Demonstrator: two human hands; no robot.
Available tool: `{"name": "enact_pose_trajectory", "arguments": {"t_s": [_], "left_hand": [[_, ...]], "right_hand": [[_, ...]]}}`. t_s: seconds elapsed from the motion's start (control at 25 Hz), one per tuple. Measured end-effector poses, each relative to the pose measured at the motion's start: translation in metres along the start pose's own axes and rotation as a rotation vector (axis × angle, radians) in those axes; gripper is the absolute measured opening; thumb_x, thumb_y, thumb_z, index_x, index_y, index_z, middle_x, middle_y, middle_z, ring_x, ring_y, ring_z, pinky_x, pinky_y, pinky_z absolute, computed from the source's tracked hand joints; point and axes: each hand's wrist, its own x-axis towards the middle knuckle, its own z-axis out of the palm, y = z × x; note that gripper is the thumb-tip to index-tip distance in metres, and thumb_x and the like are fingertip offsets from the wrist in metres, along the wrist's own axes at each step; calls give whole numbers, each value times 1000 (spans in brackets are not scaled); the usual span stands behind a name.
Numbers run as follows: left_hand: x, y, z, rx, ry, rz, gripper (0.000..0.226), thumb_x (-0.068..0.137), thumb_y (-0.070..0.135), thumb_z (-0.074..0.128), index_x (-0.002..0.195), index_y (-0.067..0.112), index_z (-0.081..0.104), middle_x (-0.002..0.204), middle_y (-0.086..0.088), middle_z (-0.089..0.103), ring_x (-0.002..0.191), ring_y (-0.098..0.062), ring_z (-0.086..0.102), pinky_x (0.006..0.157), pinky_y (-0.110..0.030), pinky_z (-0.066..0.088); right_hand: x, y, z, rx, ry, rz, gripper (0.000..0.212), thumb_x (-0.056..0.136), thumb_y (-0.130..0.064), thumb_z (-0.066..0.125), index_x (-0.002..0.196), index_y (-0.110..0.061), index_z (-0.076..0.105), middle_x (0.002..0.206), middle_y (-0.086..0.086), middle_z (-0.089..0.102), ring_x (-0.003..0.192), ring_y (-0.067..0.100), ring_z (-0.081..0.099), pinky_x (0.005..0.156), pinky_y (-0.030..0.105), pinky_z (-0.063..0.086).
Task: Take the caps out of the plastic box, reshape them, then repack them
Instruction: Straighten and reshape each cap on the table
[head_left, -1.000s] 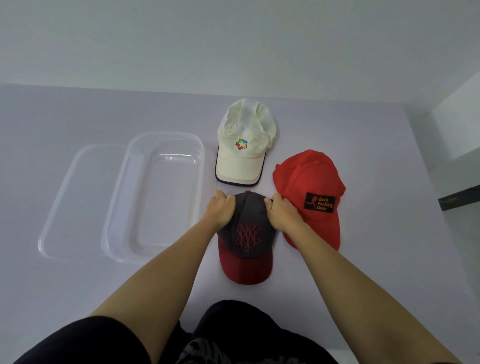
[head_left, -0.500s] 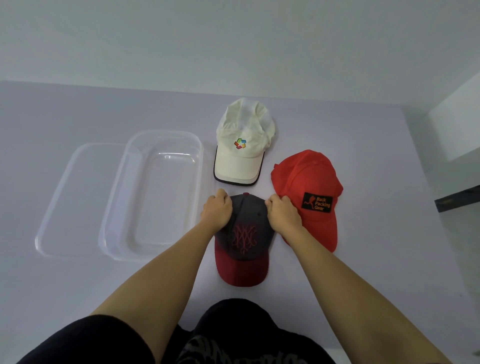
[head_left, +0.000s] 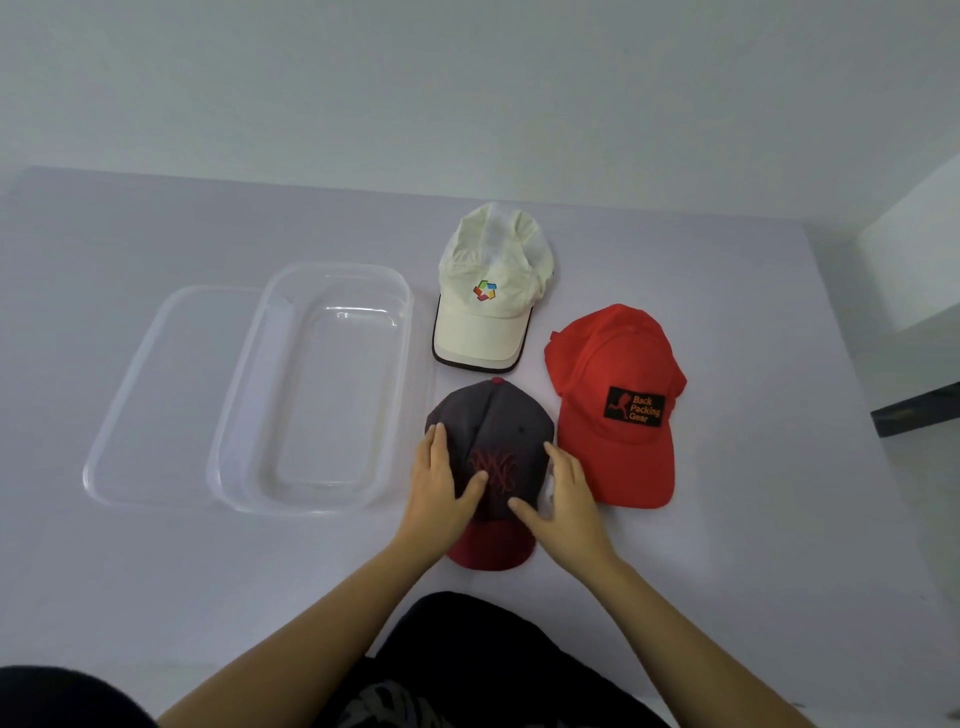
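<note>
A dark grey cap with a maroon brim (head_left: 493, 421) lies on the table in front of me. My left hand (head_left: 441, 483) rests flat on its left side, fingers spread. My right hand (head_left: 563, 493) lies with spread fingers on its right side and front. Neither hand grips the cap. A white cap with a coloured logo (head_left: 488, 291) lies just beyond it. A red cap with a black patch (head_left: 613, 395) lies to the right. The clear plastic box (head_left: 311, 387) stands empty to the left.
The box's clear lid (head_left: 150, 395) lies flat on the table at the left of the box, partly under it. A dark ledge (head_left: 914, 413) sticks in at the right edge. The table (head_left: 156, 571) runs to a wall behind.
Both hands let go of the back of the dark cap's crown, opened, and slid toward me onto its sides and front. The cap's crown now shows fully.
</note>
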Motion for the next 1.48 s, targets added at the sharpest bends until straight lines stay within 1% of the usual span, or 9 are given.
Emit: {"name": "enact_pose_trajectory", "arguments": {"t_s": [0.24, 0.4, 0.68, 0.88, 0.96, 1.08, 1.16, 1.32, 1.48], "left_hand": [[12, 1, -5, 46, 9, 5, 77, 93, 28, 52, 149, 7, 3, 159, -13, 4, 147, -26, 6, 117, -35, 11], [-10, 11, 2, 154, 142, 260, 70, 94, 21, 48, 149, 5, 9, 159, -11, 8, 147, -22, 8, 115, -26, 6], [-28, 53, 73, 321, -52, 426, 65, 93, 13, 39, 148, 0, 7, 159, -13, 3, 147, -24, 5, 117, -26, -1], [-28, 57, 109, 502, -67, 380, 71, 83, 9, 43, 144, -9, 12, 154, -27, 14, 144, -36, 18, 115, -44, 28], [-32, 66, 116, 440, -97, 221, 68, 89, 6, 37, 147, -4, 4, 156, -24, 5, 145, -37, 9, 118, -45, 19], [-29, 66, 134, 526, -159, 214, 57, 77, 6, 35, 131, -11, 44, 134, -31, 49, 120, -45, 53, 92, -45, 50], [-35, 64, 142, 608, -129, 269, 58, 67, 5, 42, 121, -11, 51, 119, -30, 61, 104, -45, 63, 81, -43, 56], [-46, 65, 142, 444, -165, 241, 71, 89, 1, 38, 146, -4, -4, 155, -28, 0, 144, -44, 4, 116, -44, 14], [-42, 69, 138, 324, -162, 173, 85, 88, 22, 48, 147, 3, -10, 157, -20, -9, 146, -35, -8, 118, -44, 6]], "right_hand": [[13, -7, -2, -21, -27, -16, 77, 84, -24, 68, 144, -6, 25, 147, 9, 30, 136, 21, 32, 110, 26, 28], [-16, 26, -30, -120, 184, -88, 58, 83, -7, 62, 136, -5, 39, 139, 9, 42, 129, 18, 38, 110, 36, 34], [-8, 84, -62, -425, 163, 102, 88, 78, -9, 68, 146, 4, 13, 151, 30, 20, 138, 43, 27, 109, 53, 33], [-18, 76, -69, -549, 99, 159, 70, 95, -17, 40, 148, -4, -4, 158, 16, 1, 147, 28, 8, 115, 46, 16], [-33, 72, -72, -603, 106, 100, 66, 92, -17, 43, 148, -2, 11, 156, 17, 18, 143, 28, 24, 111, 50, 25], [-48, 84, -80, -612, 94, 54, 65, 72, -23, 55, 132, -1, 47, 131, 17, 57, 114, 31, 61, 88, 52, 49], [-53, 93, -90, -538, 113, 21, 67, 73, -21, 55, 136, 0, 43, 134, 19, 53, 118, 33, 57, 94, 47, 47], [-50, 97, -98, -427, 41, 24, 67, 92, -8, 42, 148, -2, 6, 156, 17, 16, 144, 27, 21, 115, 35, 21], [-55, 86, -88, -331, 47, 12, 67, 94, -4, 38, 147, -1, -3, 158, 16, 2, 146, 25, 10, 115, 32, 17]]}}
